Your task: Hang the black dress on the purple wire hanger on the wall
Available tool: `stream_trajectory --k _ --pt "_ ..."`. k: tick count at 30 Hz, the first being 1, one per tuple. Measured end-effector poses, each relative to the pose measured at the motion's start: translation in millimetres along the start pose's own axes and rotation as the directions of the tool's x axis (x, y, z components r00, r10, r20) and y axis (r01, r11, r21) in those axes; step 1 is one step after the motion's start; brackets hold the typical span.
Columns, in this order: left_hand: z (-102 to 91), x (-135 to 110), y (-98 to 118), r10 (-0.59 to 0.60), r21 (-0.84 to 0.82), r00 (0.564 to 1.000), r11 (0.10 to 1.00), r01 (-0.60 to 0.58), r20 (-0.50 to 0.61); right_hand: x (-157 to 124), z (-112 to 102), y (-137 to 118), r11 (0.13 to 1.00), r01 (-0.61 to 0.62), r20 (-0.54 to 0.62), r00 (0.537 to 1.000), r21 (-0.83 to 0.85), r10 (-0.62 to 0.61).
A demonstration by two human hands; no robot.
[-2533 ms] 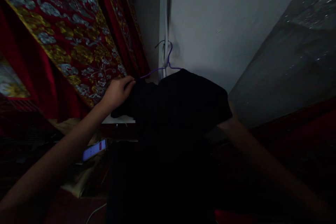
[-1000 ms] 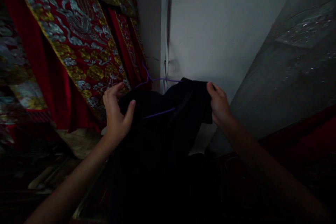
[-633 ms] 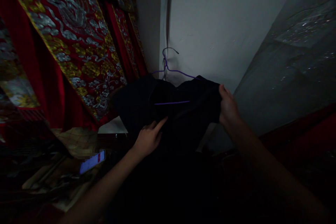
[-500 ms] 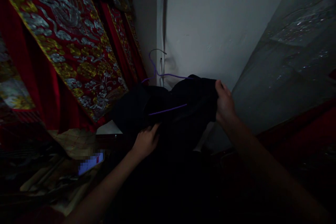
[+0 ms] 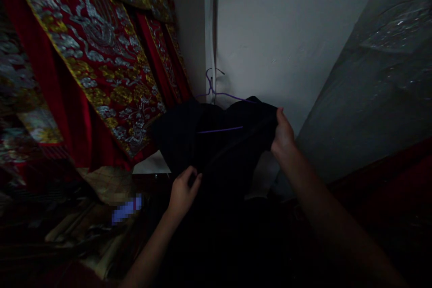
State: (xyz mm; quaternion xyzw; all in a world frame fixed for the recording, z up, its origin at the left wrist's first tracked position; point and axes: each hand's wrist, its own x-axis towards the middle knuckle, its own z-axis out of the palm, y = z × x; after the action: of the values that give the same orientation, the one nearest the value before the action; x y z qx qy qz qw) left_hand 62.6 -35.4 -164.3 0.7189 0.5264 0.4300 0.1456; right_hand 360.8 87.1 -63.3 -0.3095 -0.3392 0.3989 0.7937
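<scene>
A dark garment (image 5: 236, 144), nearly black and looking like a shirt, drapes over a thin purple hanger (image 5: 232, 96). The hanger's hook stands above the collar, and its bottom bar shows through the garment's open front. My right hand (image 5: 283, 137) is closed on the garment at its right shoulder, thumb on top. Lower down on the left, my left hand (image 5: 183, 189) pinches the front edge of the cloth between thumb and fingers. Dim light hides the garment's lower part and exactly how much cloth each hand grips.
Red cloth embroidered in gold and silver (image 5: 101, 49) hangs at the left. A pale wall (image 5: 286, 22) with a vertical strip or cable stands behind. Clear plastic sheeting (image 5: 378, 67) covers something at the right. A lit, blurred-out phone (image 5: 126, 209) lies among items at lower left.
My left hand has moved down, drawing the front edge of the garment lower. The hanger hook has shifted slightly right and turned. My right hand keeps its grip on the shoulder.
</scene>
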Motion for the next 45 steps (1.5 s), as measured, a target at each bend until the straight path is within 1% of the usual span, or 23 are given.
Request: stream_trajectory --k 2,3,5,8,10,11,12,13,15,16,18,19,20,21,22,24,26,29,34,38,40,43,45 --pt "6.3 -14.4 -5.8 -0.044 -0.065 0.999 0.997 0.043 -0.015 -17.8 -13.4 7.1 0.991 -0.131 -0.018 0.991 -0.006 0.131" --pt "10.7 -21.8 -8.2 -0.070 -0.088 0.997 0.994 0.069 -0.014 -26.2 -17.1 10.6 0.986 -0.164 -0.041 0.986 -0.020 0.163" --pt "20.5 -35.7 -11.6 -0.131 -0.128 0.991 0.984 0.127 -0.023 -37.6 -19.6 17.5 0.991 -0.122 -0.120 0.986 -0.056 0.115" --pt "32.0 -50.7 -13.3 -0.210 -0.220 0.975 0.957 0.189 -0.077 -42.4 -24.4 27.1 0.995 0.042 -0.233 0.971 -0.088 -0.061" --pt "36.0 -56.5 -12.4 -0.226 -0.294 0.970 0.937 0.190 -0.093 -49.4 -39.0 35.0 0.989 0.110 -0.331 0.934 -0.098 -0.136" --pt "37.0 -58.4 -11.5 -0.222 -0.326 0.972 0.927 0.186 -0.077 -58.0 -50.2 40.6 0.988 0.114 -0.404 0.903 -0.104 -0.146" --pt "37.7 -59.9 -10.2 -0.213 -0.351 0.976 0.918 0.183 -0.049 -71.1 -63.0 47.8 0.986 0.118 -0.499 0.852 -0.115 -0.160" --pt "38.3 -61.1 -8.5 -0.199 -0.367 0.980 0.912 0.181 -0.012 -88.5 -75.9 56.7 0.992 0.066 -0.574 0.810 -0.110 -0.117" --pt "39.3 -62.8 -4.0 -0.163 -0.379 0.985 0.909 0.174 0.060 -133.1 -96.8 79.1 0.995 -0.037 -0.619 0.785 -0.090 -0.027" --pt "39.8 -63.4 -1.4 -0.146 -0.381 0.985 0.909 0.169 0.089 -157.4 -102.6 91.3 0.994 -0.078 -0.614 0.789 -0.083 0.010" --pt "40.8 -64.4 4.0 -0.113 -0.393 0.983 0.905 0.163 0.147 -201.3 -102.3 112.9 0.982 -0.176 -0.552 0.827 -0.071 0.108" --pt "41.1 -64.7 6.5 -0.099 -0.404 0.979 0.900 0.164 0.177 -218.1 -97.0 120.0 0.969 -0.235 -0.486 0.858 -0.078 0.169" --pt "41.2 -64.7 8.7 -0.090 -0.414 0.975 0.894 0.169 0.204 -230.6 -89.2 123.7 0.944 -0.306 -0.366 0.898 -0.120 0.245" --pt "40.8 -64.6 10.6 -0.083 -0.423 0.971 0.889 0.174 0.226 -238.6 -79.9 123.8 0.918 -0.359 -0.243 0.918 -0.170 0.314" --pt "40.1 -64.3 11.9 -0.079 -0.428 0.968 0.886 0.177 0.238 -242.7 -70.0 120.6 0.891 -0.391 -0.107 0.920 -0.233 0.376" --pt "37.5 -63.5 13.3 -0.072 -0.423 0.968 0.890 0.170 0.239 -243.1 -51.1 107.7 0.853 -0.378 0.121 0.888 -0.359 0.444" --pt "34.0 -63.2 13.2 -0.061 -0.405 0.973 0.902 0.150 0.224 -240.0 -36.8 93.0 0.832 -0.310 0.254 0.852 -0.461 0.458" --pt "30.0 -64.3 12.2 -0.055 -0.389 0.974 0.911 0.139 0.218 -241.6 -28.1 81.4 0.785 -0.262 0.288 0.827 -0.561 0.483" --pt "32.7 -69.4 12.3 -0.040 -0.439 0.966 0.885 0.153 0.255 -257.9 -34.5 89.2 0.711 -0.290 0.232 0.809 -0.640 0.539" --pt "39.9 -72.3 15.2 -0.057 -0.507 0.971 0.845 0.171 0.232 -258.5 -36.8 91.2 0.709 -0.326 0.214 0.803 -0.625 0.557" --pt "44.1 -73.3 17.4 -0.081 -0.538 0.978 0.825 0.173 0.190 -254.3 -36.2 88.8 0.723 -0.325 0.214 0.811 -0.609 0.544" --pt "50.4 -74.1 18.8 -0.116 -0.594 0.987 0.789 0.159 0.111 -249.5 -35.0 85.9 0.744 -0.293 0.202 0.845 -0.600 0.495" --pt "53.9 -73.8 16.8 -0.133 -0.632 0.987 0.759 0.160 0.090 -249.6 -34.1 85.6 0.748 -0.298 0.193 0.850 -0.593 0.491"
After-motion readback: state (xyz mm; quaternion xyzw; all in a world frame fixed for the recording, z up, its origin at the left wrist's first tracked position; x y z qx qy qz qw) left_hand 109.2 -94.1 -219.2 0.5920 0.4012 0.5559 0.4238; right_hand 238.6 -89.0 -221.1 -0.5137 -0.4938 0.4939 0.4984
